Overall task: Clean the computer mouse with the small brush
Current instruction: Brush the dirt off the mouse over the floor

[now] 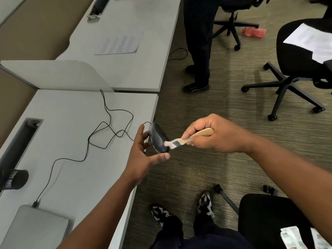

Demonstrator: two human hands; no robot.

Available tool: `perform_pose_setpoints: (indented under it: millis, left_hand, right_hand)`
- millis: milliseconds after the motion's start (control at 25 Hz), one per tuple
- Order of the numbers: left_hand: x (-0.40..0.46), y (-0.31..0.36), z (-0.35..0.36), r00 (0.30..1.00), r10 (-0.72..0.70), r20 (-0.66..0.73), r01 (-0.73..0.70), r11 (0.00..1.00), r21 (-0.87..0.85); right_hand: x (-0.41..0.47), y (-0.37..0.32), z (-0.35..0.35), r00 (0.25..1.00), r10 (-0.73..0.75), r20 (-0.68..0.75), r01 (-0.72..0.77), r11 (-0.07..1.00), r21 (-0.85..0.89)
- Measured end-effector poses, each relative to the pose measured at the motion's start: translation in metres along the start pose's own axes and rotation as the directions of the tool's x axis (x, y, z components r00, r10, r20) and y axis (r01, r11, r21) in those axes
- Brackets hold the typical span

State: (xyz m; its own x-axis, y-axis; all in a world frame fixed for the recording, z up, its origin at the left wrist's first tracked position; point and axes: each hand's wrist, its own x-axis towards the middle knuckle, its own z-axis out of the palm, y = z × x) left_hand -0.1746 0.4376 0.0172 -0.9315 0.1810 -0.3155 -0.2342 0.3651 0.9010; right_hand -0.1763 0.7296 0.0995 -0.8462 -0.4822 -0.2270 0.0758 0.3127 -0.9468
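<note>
Near desk: pale grey laminate desk top (75,112), rectangular cable slot (21,141) recessed along its left side. Lying on it: thin black cable (107,133) in loose loops, plugged into closed silver laptop (36,229) at the near left corner; dark cylindrical container (13,179) on its side at the left edge. Light grey divider panel (59,76) stands at the far edge. Second grey desk (143,51) beyond carries a printed white paper sheet (120,44). Grey-green carpet floor (206,168) bears black swivel chairs (291,76) and a red plastic bottle (254,32).

Just off the desk's (75,108) right edge the left hand (143,155) holds the mouse (159,138), its cable (107,130) trailing left across the desk, seemingly to the laptop (36,229), the right hand's (213,133) brush (181,141) touching its right side.
</note>
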Motion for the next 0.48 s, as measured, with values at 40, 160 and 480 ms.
perform_pose_setpoints:
  millis: [40, 160, 480]
  left_hand:
    - [0.000, 0.000, 0.000, 1.000, -0.007, -0.010, 0.007, 1.000, -0.004]
    - [0.003, -0.001, 0.000, 1.000, -0.007, -0.030, 0.006, 1.000, -0.028]
    - [0.004, 0.007, -0.003, 0.997, -0.075, -0.017, 0.070, 0.980, -0.186]
  right_hand:
    - [0.000, 0.001, -0.001, 1.000, 0.005, 0.005, -0.005, 1.000, 0.006]
    - [0.002, 0.002, 0.001, 0.999, -0.019, -0.051, 0.020, 0.999, 0.033]
    - [0.003, 0.024, 0.011, 1.000, -0.013, -0.021, 0.015, 0.996, 0.090]
